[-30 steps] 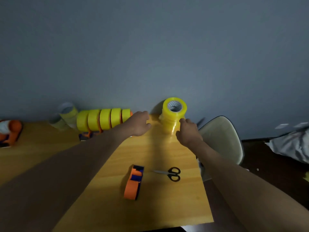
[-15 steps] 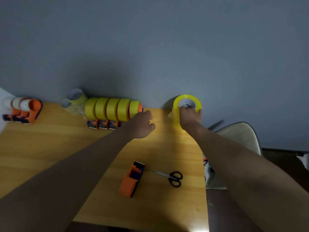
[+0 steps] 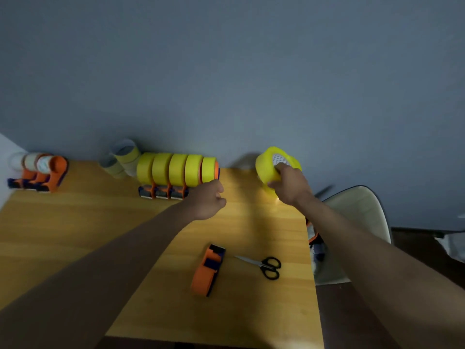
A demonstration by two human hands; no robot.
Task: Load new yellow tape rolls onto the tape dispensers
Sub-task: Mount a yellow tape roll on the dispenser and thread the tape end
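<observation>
1. The wooden table (image 3: 75, 235) runs up to a grey-blue wall (image 3: 226, 71); a pale chair (image 3: 357, 217) stands off its right edge.
2. A row of loaded dispensers (image 3: 176, 172) sits at the back, yellow rolls on edge side by side, their axis running left to right along the wall.
3. Far left is another set of dispensers (image 3: 42, 172) carrying pale, nearly spent rolls; empty cores (image 3: 120, 159) lie between the two groups.
4. The right hand (image 3: 289, 185) grips a yellow tape roll (image 3: 264, 170) at the back right of the table, fingers curled over its rim into the core; the roll's open face tilts up and to the right.
5. The left hand (image 3: 208, 200) hovers beside the row's right end, fingers loosely curled, holding nothing.
6. An empty orange dispenser (image 3: 206, 270) lies near the front, its long axis running front to back, slightly slanted.
7. Black-handled scissors (image 3: 264, 265) lie just right of it, blades pointing left.
</observation>
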